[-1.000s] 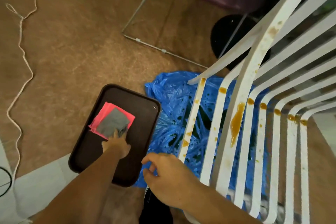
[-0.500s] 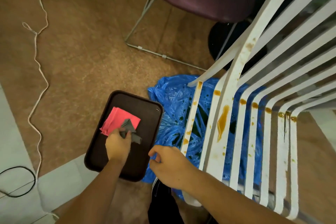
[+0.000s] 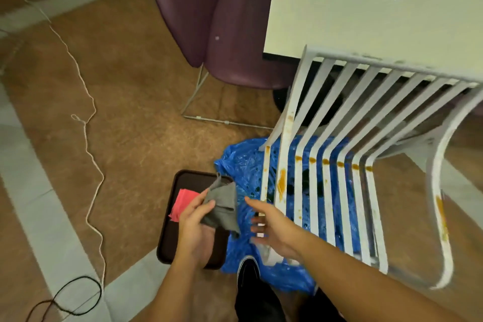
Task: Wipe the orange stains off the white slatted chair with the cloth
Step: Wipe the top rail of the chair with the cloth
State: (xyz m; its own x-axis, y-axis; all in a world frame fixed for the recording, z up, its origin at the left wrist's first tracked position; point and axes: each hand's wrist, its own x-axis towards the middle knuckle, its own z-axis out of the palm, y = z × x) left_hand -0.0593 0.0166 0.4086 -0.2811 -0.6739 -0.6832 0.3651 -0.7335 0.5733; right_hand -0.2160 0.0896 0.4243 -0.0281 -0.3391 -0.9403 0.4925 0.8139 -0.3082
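Grey crumpled cloth (image 3: 222, 206) pinched in left hand (image 3: 194, 227), held above one dark brown plastic tray (image 3: 167, 243) carrying one pink cloth (image 3: 181, 201). Right hand (image 3: 271, 227) empty, fingers spread, near the white slatted chair (image 3: 329, 185). Six small orange stains (image 3: 325, 161) across slat bends, one big drip (image 3: 281, 185). One blue plastic sheet (image 3: 243, 165) underneath.

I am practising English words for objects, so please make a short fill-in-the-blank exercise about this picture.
1. The left hand holds a crumpled ____ cloth.
2. A folded pink cloth lies on the dark brown ____.
3. The white slatted chair stands over a crinkled ____ plastic sheet.
4. The open right hand holds ____.

Missing words: grey; tray; blue; nothing
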